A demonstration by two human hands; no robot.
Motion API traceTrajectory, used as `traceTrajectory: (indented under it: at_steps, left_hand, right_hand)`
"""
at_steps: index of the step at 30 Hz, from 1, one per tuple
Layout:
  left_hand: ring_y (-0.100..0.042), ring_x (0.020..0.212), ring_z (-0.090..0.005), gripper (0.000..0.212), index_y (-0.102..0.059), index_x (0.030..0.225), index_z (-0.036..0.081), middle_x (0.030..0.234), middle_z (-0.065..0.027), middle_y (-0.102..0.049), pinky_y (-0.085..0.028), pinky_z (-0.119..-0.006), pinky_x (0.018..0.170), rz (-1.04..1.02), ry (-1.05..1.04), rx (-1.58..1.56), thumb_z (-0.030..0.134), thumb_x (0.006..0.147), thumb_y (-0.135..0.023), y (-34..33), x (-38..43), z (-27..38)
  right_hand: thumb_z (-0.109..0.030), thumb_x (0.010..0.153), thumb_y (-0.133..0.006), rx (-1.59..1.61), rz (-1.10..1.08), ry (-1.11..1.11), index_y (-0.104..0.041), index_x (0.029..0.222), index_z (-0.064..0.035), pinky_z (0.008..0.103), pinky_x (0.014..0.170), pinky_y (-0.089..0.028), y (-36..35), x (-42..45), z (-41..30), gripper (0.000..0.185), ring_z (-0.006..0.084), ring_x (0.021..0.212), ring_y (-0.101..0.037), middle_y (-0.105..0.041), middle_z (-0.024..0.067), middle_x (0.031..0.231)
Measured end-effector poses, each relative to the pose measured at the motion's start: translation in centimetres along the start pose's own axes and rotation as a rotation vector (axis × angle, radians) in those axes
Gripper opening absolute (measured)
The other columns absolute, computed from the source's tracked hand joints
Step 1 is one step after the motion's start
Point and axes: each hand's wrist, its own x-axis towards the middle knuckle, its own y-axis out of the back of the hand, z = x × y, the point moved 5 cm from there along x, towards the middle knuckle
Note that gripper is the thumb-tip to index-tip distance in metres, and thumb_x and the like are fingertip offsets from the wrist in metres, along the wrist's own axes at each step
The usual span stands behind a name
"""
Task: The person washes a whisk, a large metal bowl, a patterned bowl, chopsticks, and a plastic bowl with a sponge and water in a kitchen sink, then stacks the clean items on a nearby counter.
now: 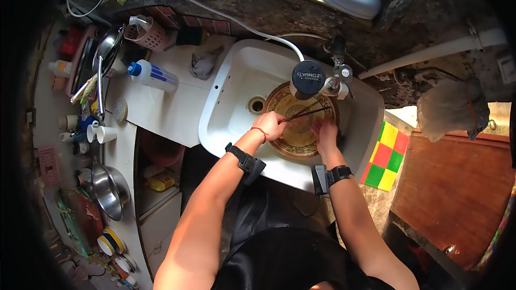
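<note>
My left hand [271, 126] grips a pair of dark chopsticks [310, 113] that reach to the right over a patterned basin [278, 148]. Inside the basin's right side is my right hand [325, 132], fingers loosely curved and holding nothing that I can see. The basin has a brown rim and a floral band, and seems to contain shallow water. It stands in a white sink [238, 68], just right of the drain hole [256, 105]. Over its far edge hangs the black-capped water heater tap [308, 78], which partly hides it.
On the left counter are a white bottle with a blue cap [153, 74], a crumpled cloth [205, 63], a pink basket [147, 34], white cups [105, 133] and a steel bowl [109, 191]. A colored mat [386, 157] and a brown door [455, 197] are at right.
</note>
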Motion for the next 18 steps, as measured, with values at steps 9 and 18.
traceTrajectory:
  at_steps: [9,18]
  left_hand:
    - [-0.046,0.059,-0.0099,0.037,-0.062,0.095,0.005,0.070,0.0014,-0.052,-0.038,-0.024,0.054,-0.240,0.070,-0.771,0.039,0.091,-0.049,-2.9,3.2,1.4]
    - [-0.034,0.053,-0.0039,0.022,-0.060,0.095,0.010,0.064,0.0074,-0.043,-0.025,-0.020,0.048,-0.221,-0.021,-0.873,0.029,0.093,-0.049,-1.9,2.9,0.6]
  right_hand:
    - [-0.026,0.089,-0.046,-0.164,-0.266,0.077,-0.059,0.089,-0.0085,0.0267,0.066,-0.045,-5.6,0.2,-4.7,0.021,0.0134,0.073,-0.059,-0.061,0.0042,0.080]
    - [-0.023,0.093,-0.040,-0.165,-0.321,0.179,-0.059,0.080,-0.0041,0.0291,0.061,-0.047,-6.9,2.4,-3.1,0.030,0.0143,0.065,-0.058,-0.059,0.0053,0.068]
